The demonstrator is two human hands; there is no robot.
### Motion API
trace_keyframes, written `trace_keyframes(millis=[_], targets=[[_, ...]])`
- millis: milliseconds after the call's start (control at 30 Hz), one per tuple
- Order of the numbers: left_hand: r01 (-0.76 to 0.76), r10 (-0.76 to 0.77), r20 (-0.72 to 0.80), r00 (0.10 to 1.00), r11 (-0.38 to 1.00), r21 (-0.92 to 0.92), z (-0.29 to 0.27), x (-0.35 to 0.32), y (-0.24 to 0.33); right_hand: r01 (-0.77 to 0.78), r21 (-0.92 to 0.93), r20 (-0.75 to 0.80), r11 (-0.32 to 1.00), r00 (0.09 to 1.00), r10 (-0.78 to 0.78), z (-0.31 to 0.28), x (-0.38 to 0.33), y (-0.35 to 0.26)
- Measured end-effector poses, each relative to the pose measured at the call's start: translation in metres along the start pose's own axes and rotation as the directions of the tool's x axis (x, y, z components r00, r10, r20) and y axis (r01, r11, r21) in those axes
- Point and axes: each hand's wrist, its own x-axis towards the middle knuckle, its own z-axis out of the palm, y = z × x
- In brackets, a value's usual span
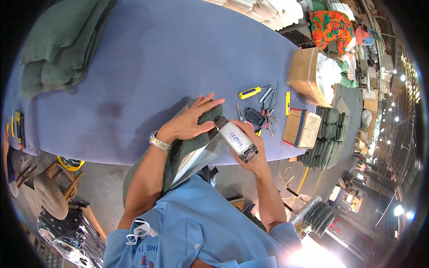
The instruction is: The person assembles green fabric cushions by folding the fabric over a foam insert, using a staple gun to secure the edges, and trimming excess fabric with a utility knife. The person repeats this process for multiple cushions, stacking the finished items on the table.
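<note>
The dark green fabric cover [178, 149] hangs over the blue table's [147, 58] near edge, pinned flat by the spread left hand [190, 123] so the right hand [250, 149], clamped around a grey pneumatic tool [234, 138], can work its edge, hand tools [263, 105] lying at two o'clock.

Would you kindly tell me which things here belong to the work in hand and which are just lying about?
In hand:
- left hand, pressing flat on the dark green fabric piece
- right hand, gripping the silver pneumatic tool

Lying about:
- yellow-handled screwdriver
- scissors and small tools
- cardboard box of white stuffing
- folded green covers
- small wooden box
</note>
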Motion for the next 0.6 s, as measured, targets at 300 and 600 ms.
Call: trace_keyframes(millis=[300, 600], targets=[[0.078, -0.078, 0.04, 0.996, 0.997, 0.017, -0.004, 0.001, 0.014, -0.084, -0.035, 0.097, 0.996, 0.991, 0.087, -0.005, 0.018, -0.008], [0.117, -0.113, -0.071, 0.991, 0.992, 0.047, 0.002, 0.007, 0.016, -0.297, -0.001, 0.257, 0.955, 0.923, 0.287, -0.017, 0.043, -0.013]])
